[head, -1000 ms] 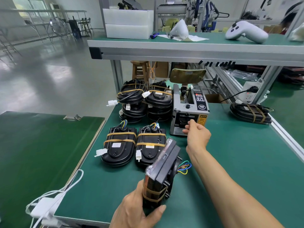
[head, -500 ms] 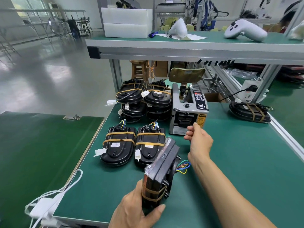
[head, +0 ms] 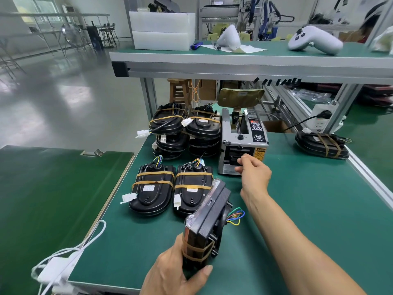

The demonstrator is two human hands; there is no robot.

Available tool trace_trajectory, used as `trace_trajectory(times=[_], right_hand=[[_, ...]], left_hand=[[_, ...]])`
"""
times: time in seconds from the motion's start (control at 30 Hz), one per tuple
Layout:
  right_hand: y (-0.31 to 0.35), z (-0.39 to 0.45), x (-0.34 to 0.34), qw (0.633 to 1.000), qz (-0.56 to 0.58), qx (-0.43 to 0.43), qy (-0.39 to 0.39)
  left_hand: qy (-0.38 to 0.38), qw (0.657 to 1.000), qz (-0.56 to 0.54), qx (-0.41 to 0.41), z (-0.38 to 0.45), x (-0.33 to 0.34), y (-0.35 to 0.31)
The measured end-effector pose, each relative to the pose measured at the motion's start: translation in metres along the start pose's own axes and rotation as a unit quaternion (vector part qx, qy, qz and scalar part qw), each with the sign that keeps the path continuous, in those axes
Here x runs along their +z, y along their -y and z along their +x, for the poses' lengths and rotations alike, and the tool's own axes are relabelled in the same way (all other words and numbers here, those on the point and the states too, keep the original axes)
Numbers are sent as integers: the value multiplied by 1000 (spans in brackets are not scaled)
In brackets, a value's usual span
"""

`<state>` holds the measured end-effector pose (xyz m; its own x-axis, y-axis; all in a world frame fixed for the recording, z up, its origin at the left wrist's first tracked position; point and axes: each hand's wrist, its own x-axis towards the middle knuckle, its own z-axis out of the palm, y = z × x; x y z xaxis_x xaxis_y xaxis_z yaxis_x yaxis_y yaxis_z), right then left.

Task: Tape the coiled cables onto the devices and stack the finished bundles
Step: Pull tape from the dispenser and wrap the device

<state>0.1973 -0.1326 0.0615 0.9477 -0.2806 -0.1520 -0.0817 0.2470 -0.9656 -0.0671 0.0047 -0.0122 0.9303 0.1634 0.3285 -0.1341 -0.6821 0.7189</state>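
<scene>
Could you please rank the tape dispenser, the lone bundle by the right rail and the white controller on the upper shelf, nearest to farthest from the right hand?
1. Tape dispenser: right at the right hand, whose fingertips reach its outlet.
2. Lone bundle: farther right, by the bench rail.
3. White controller: up on the shelf, farthest back.

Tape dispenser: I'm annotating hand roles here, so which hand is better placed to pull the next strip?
The right hand. It is already at the tape dispenser outlet, fingers curled at the slot. The left hand grips the device propped on edge, so it is occupied.
</scene>
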Motion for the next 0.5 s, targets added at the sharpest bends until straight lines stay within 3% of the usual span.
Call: trace_trajectory(times=[0.5], right_hand=[[4,2,4,1000,-7,12,1]], left_hand=[[-3,1000,-1,14,0,0,1]])
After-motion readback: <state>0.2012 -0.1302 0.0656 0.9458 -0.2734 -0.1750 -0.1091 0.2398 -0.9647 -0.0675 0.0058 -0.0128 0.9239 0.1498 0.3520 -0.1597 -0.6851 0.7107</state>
